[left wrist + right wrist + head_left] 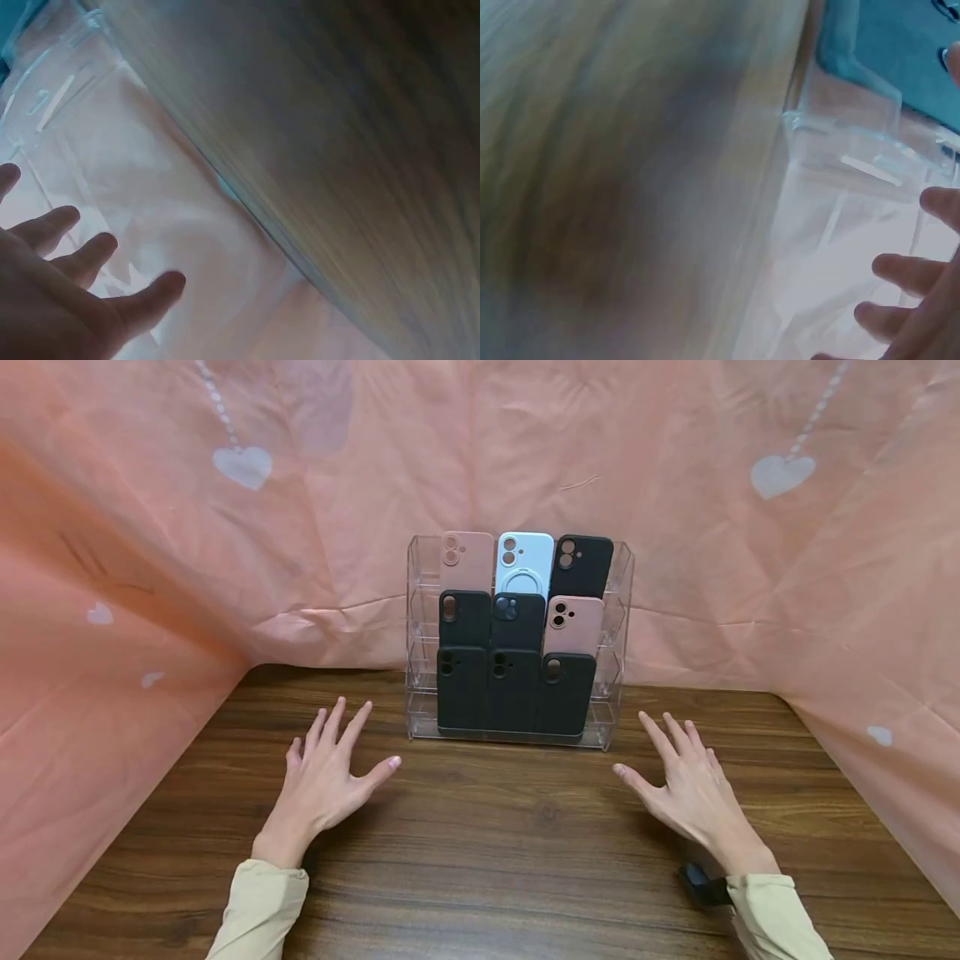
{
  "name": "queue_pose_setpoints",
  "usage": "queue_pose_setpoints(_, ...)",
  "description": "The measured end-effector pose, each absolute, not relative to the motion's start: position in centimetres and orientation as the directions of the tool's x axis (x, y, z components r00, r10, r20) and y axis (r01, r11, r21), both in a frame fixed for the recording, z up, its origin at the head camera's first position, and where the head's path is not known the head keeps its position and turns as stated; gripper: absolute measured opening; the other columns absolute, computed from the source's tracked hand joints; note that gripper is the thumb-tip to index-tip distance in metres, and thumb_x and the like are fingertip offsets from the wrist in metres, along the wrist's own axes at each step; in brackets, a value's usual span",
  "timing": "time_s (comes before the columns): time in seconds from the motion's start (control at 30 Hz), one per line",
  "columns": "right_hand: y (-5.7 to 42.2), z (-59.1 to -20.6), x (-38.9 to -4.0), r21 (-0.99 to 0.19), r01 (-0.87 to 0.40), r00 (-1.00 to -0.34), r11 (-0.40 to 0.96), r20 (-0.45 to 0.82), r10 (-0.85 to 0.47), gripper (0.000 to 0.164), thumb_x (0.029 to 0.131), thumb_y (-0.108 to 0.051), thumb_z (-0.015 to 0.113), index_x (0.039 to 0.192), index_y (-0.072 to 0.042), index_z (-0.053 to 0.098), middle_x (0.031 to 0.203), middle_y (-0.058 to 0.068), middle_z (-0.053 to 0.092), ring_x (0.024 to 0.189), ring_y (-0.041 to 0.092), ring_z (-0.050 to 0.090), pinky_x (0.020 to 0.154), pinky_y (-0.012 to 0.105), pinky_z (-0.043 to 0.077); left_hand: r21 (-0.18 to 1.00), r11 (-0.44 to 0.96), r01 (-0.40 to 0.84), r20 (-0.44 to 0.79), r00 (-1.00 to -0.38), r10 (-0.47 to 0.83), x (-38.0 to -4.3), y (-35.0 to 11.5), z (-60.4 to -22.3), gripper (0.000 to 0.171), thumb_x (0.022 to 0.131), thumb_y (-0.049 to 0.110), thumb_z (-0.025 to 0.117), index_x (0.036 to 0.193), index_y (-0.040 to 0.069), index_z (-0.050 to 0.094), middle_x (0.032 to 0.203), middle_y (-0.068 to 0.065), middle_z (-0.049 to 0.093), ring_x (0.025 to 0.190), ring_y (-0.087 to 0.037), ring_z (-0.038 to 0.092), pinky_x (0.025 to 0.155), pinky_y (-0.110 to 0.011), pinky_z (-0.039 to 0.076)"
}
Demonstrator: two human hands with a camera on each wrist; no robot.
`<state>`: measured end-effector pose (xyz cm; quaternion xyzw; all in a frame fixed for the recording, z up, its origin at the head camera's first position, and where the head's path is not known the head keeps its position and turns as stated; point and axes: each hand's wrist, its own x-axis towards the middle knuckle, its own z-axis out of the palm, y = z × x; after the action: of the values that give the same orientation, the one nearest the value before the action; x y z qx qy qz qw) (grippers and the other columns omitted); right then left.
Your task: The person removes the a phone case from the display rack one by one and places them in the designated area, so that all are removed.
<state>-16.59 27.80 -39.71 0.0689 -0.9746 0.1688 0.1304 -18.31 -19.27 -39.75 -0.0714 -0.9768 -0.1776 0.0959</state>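
Note:
A clear tiered display stand (pixel 611 693) stands upright on the wooden table, holding several phone cases in three rows. In its top row are a pink case (pixel 472 568), a light blue case (pixel 536 560) with a ring, and a black case (pixel 588 568). Below sit two dark cases and another pink case (pixel 583 622); the bottom row is all dark, including a black case (pixel 570 702). My left hand (pixel 326 781), fingers spread, is left of the stand and touches nothing. On the other side my right hand (pixel 690 789) is spread too, apart from the stand.
Pink fabric (pixel 337 527) with white hearts rises behind and on both sides of the wooden table (pixel 480 843). A dark band (pixel 705 887) circles the right wrist, by the sleeve.

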Motion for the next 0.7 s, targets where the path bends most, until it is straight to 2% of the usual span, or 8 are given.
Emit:
queue_pose_setpoints(0.2, 26.6, -38.8, -17.2, -0.389, -0.235, -0.932, 0.891, 0.352, -0.092, 0.080, 0.092, -0.056, 0.068, 0.160, -0.028, 0.035, 0.158, 0.024, 0.040, 0.146, 0.050, 0.036, 0.099, 0.079, 0.038, 0.492, 0.849, 0.193, 0.221, -0.971, 0.092, -19.0, -18.5, -39.0, 0.085, 0.092, 0.073, 0.055, 0.162, 0.039, 0.022, 0.171, -0.009, 0.021, 0.152, -0.046, 0.027, 0.106, -0.080, 0.028)
queue_pose_setpoints(0.33, 25.9, -38.2, -17.7, -0.438, -0.287, -0.907, 0.852, 0.411, -0.095, 0.075, 0.091, -0.048, 0.073, 0.155, -0.024, 0.043, 0.153, 0.022, 0.047, 0.139, 0.046, 0.046, 0.101, 0.072, 0.041, 0.584, 0.786, 0.203, 0.240, -0.968, 0.071, -19.6, -17.7, -38.8, 0.079, 0.093, 0.069, 0.056, 0.160, 0.041, 0.027, 0.168, -0.005, 0.029, 0.151, -0.040, 0.034, 0.106, -0.078, 0.033)
queue_pose_setpoints(0.43, 25.5, -37.7, -18.2, -0.460, -0.348, -0.871, 0.817, 0.480, -0.101, 0.069, 0.090, -0.038, 0.076, 0.151, -0.020, 0.049, 0.146, 0.019, 0.055, 0.133, 0.043, 0.053, 0.101, 0.066, 0.045, 0.654, 0.719, 0.235, 0.278, -0.959, 0.061, -20.1, -17.1, -38.8, 0.074, 0.094, 0.063, 0.060, 0.158, 0.036, 0.034, 0.163, -0.006, 0.039, 0.146, -0.037, 0.042, 0.107, -0.070, 0.039)
queue_pose_setpoints(0.57, 25.0, -37.0, -19.1, -0.485, -0.403, -0.835, 0.776, 0.542, -0.095, 0.064, 0.090, -0.028, 0.077, 0.148, -0.019, 0.053, 0.135, 0.017, 0.064, 0.124, 0.037, 0.061, 0.093, 0.057, 0.051, 0.739, 0.619, 0.265, 0.309, -0.950, 0.039, -21.0, -16.3, -38.9, 0.068, 0.095, 0.054, 0.065, 0.155, 0.029, 0.042, 0.155, -0.008, 0.048, 0.139, -0.035, 0.049, 0.108, -0.059, 0.044)
queue_pose_setpoints(0.7, 24.6, -36.4, -20.1, -0.524, -0.420, -0.826, 0.741, 0.560, -0.071, 0.059, 0.090, -0.022, 0.077, 0.145, -0.017, 0.057, 0.127, 0.016, 0.069, 0.115, 0.033, 0.067, 0.086, 0.041, 0.056, 0.810, 0.531, 0.248, 0.286, -0.958, 0.012, -21.9, -15.4, -38.9, 0.066, 0.095, 0.051, 0.067, 0.152, 0.027, 0.046, 0.152, -0.008, 0.051, 0.136, -0.032, 0.053, 0.104, -0.056, 0.050)
